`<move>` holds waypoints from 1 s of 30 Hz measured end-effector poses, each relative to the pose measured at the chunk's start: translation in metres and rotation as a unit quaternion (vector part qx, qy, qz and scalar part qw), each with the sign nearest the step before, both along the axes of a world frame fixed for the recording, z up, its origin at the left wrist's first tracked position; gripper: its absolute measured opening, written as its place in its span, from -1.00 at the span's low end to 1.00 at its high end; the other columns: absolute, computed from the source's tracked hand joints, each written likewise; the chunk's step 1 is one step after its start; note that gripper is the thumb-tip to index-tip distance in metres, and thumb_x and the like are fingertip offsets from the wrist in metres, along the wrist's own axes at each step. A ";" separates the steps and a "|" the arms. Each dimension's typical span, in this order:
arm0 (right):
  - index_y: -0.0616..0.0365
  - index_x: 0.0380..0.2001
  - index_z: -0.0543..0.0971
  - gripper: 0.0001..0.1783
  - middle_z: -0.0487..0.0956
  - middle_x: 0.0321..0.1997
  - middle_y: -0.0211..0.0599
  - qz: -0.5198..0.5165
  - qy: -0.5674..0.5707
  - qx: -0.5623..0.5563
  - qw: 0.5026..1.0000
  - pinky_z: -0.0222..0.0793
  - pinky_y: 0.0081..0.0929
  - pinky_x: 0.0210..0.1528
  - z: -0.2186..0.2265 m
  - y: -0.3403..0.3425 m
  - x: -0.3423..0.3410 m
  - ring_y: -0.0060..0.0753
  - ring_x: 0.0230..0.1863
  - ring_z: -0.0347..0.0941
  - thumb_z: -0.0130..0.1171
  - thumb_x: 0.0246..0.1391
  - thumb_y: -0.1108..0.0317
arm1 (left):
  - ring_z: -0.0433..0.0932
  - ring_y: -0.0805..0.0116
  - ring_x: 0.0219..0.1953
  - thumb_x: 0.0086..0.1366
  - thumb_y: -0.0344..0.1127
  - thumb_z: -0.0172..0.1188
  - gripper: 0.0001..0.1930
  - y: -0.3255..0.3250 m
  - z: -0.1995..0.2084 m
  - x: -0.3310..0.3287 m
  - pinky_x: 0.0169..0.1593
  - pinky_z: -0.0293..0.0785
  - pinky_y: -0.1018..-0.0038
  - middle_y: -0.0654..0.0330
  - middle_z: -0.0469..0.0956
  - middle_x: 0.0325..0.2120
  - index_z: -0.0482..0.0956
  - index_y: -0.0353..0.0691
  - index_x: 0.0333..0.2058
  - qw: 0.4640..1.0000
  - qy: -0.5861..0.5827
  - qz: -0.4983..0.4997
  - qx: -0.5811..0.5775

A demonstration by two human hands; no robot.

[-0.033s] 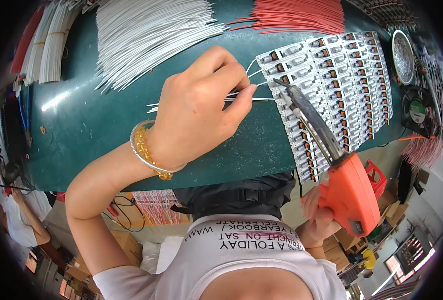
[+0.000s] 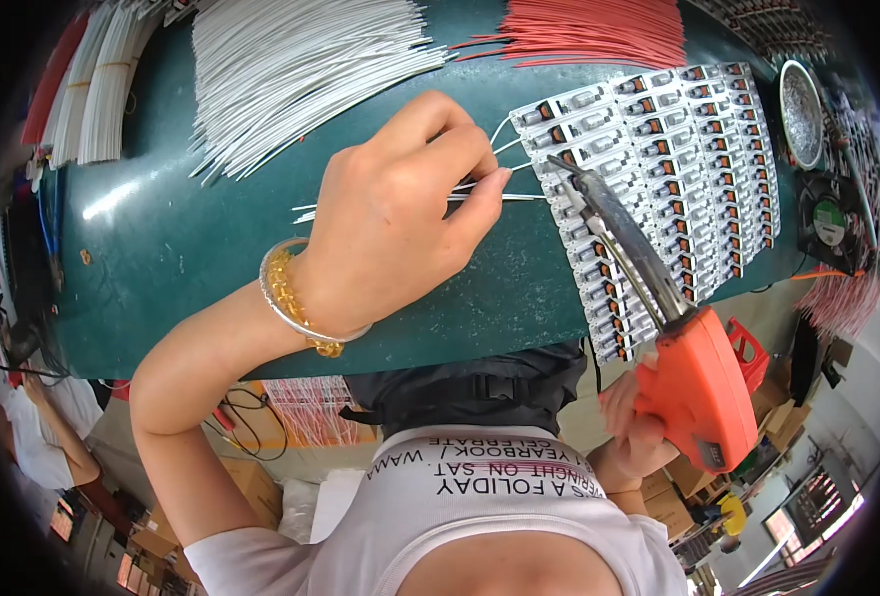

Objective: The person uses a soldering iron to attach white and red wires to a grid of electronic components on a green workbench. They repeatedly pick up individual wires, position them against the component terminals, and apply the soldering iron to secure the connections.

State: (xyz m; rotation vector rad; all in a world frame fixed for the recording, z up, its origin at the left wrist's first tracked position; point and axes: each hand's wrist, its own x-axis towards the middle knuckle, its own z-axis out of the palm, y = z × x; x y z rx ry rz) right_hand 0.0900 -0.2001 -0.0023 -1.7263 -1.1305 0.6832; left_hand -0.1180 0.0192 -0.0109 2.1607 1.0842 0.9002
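Note:
My left hand point(image 2: 405, 204) pinches several thin white wires point(image 2: 311, 213) over the green worktop, thumb against the fingers. One wire end reaches the left edge of a panel of small circuit boards point(image 2: 673, 189), set in rows with dark and silvery parts. My right hand point(image 2: 634, 427) is closed round the handle of an orange soldering gun point(image 2: 703, 382), its fingers partly hidden behind the body. The gun's dark tip points up and left and lies over the panel's left edge, close to my left fingertips. Whether the tip touches a board I cannot tell.
A broad pile of white wires point(image 2: 301, 74) and a pile of red wires point(image 2: 599, 35) lie at the back. Bundled wires point(image 2: 107, 94) sit far left. A round metal dish point(image 2: 800, 114) and a small black fan point(image 2: 825, 221) stand at the right.
The soldering gun has shifted very slightly to the right. My left hand and the wires have not visibly moved.

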 end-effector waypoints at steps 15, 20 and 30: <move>0.49 0.09 0.31 -0.06 0.26 -0.80 -0.57 0.008 0.138 0.025 0.990 0.14 -0.66 -0.68 0.018 0.014 -0.006 -0.68 -0.80 0.14 0.16 0.05 -0.28 | 0.29 0.56 -0.62 0.07 -0.52 0.33 -0.89 -0.004 0.006 -0.003 -0.54 0.24 0.59 0.22 0.50 -0.33 0.54 -0.30 -0.48 0.999 -0.033 -0.030 -0.032; 0.47 0.06 0.32 -0.06 0.27 -0.80 -0.56 0.016 0.157 0.019 0.987 0.15 -0.65 -0.68 0.007 -0.009 0.008 -0.67 -0.80 0.14 0.18 0.02 -0.29 | 0.26 0.57 -0.63 0.07 -0.52 0.33 -0.88 -0.010 0.000 0.001 -0.57 0.18 0.60 0.23 0.50 -0.34 0.53 -0.30 -0.49 0.999 -0.027 -0.017 -0.018; 0.45 -0.02 0.36 -0.12 0.27 -0.80 -0.55 0.040 0.083 -0.008 0.996 0.15 -0.65 -0.67 0.004 -0.011 0.007 -0.66 -0.80 0.16 0.20 0.01 -0.27 | 0.27 0.57 -0.63 0.07 -0.52 0.31 -0.88 -0.011 0.003 0.001 -0.58 0.17 0.60 0.24 0.50 -0.35 0.50 -0.28 -0.51 1.000 -0.011 -0.006 -0.025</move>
